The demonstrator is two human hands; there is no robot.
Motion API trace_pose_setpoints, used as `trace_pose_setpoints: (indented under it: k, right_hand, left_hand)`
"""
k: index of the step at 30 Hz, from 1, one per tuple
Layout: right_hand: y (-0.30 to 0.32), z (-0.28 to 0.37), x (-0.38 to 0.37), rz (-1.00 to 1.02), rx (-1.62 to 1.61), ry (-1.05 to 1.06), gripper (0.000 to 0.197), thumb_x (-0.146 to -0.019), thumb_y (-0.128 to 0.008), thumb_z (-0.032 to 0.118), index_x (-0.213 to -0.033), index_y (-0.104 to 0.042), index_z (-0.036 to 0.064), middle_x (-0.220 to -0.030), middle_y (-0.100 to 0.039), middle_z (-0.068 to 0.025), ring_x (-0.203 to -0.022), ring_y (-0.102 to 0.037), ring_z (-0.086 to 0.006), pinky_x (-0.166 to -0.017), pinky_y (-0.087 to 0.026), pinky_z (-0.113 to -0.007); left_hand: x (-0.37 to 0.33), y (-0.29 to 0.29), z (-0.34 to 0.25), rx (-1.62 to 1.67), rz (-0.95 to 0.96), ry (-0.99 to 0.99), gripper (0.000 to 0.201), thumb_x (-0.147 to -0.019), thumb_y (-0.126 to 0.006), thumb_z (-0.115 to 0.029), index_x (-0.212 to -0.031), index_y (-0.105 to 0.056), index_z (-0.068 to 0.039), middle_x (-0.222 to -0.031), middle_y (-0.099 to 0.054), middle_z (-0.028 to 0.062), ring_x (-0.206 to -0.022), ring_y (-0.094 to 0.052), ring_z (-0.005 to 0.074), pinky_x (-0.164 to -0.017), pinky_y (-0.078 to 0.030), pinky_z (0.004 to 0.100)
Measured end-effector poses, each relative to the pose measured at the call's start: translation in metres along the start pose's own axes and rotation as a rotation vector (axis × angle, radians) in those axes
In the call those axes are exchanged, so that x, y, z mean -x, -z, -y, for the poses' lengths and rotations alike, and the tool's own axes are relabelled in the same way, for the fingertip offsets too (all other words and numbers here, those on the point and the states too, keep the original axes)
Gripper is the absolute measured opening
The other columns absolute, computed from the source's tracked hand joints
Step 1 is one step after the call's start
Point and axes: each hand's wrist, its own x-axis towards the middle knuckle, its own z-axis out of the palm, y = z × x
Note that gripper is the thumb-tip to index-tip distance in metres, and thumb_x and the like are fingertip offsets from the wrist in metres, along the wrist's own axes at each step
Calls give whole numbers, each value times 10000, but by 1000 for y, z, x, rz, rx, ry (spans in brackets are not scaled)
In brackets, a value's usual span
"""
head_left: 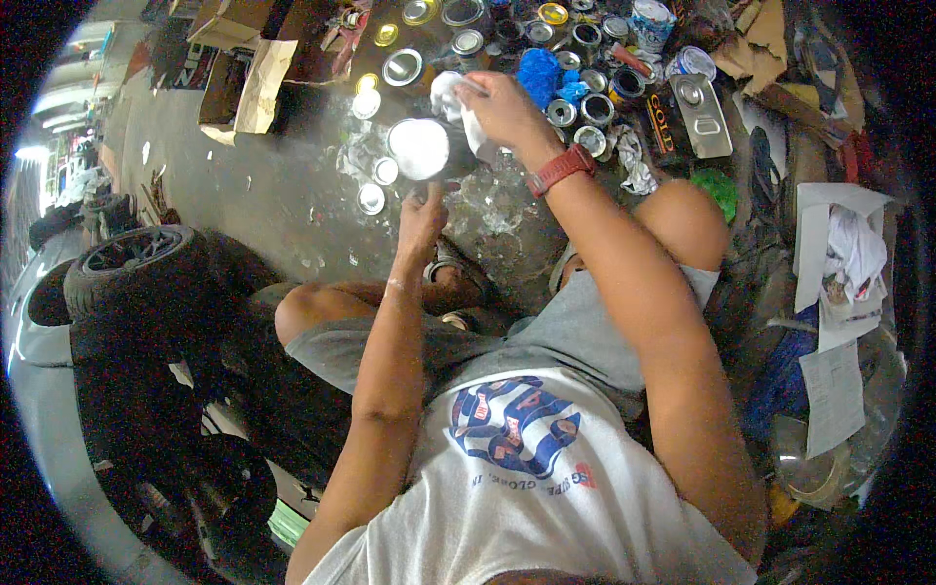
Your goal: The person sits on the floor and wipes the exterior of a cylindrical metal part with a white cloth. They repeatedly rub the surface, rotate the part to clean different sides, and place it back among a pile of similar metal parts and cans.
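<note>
A can (419, 149) with a bright, glaring round face is tilted in front of me, over the floor. My left hand (423, 216) grips its near lower edge, with the fingers partly hidden behind it. A crumpled white cloth (474, 122) is bunched in the closed fingers of my right hand (509, 115), hanging down against the can's right side. That wrist wears a red watch (563, 171). Small round lids, one of them a pale lid (370, 199), lie on the floor left of the can.
Many open cans, a blue plastic bag (538, 77) and a metal rectangular tin (701, 115) crowd the far right. Cardboard boxes (255, 88) stand at the far left. A wheel with a tyre (136, 258) is at my left; papers (835, 400) lie at my right.
</note>
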Motion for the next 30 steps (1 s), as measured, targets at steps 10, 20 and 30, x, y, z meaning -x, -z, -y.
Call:
trace_pose_setpoints:
  k: [10,20,30]
  right_hand:
    - [22,27,40,58,207,14,356,-997,-639,249,-1241,-703,-2,-1094,-759,-204,-993,-736,-316,-907,-554,-407]
    - [30,21,39,292,2,285,521,-1007,-662,518,-1121,-769,21,-1050,-777,-116,-957,-706,-191,-871,-560,-391]
    - [10,29,55,659,115,387,577,-978,-673,578,-1151,-708,29,-970,-732,-150,-987,-694,-257,-864,-530,-412]
  left_hand:
    - [30,44,-31,36,68,-187,500,-1063,-489,-531,-1078,-738,-97,-690,-533,-20,-567,-410,90,-519,-286,277]
    - [41,126,-71,-99,249,-345,518,-977,-637,-598,-1138,-687,-108,-742,-611,-11,-545,-434,75,-484,-317,265]
    - [44,135,-78,-219,193,-379,403,-989,-682,-470,-1110,-691,-85,-807,-637,-4,-605,-487,88,-502,-358,272]
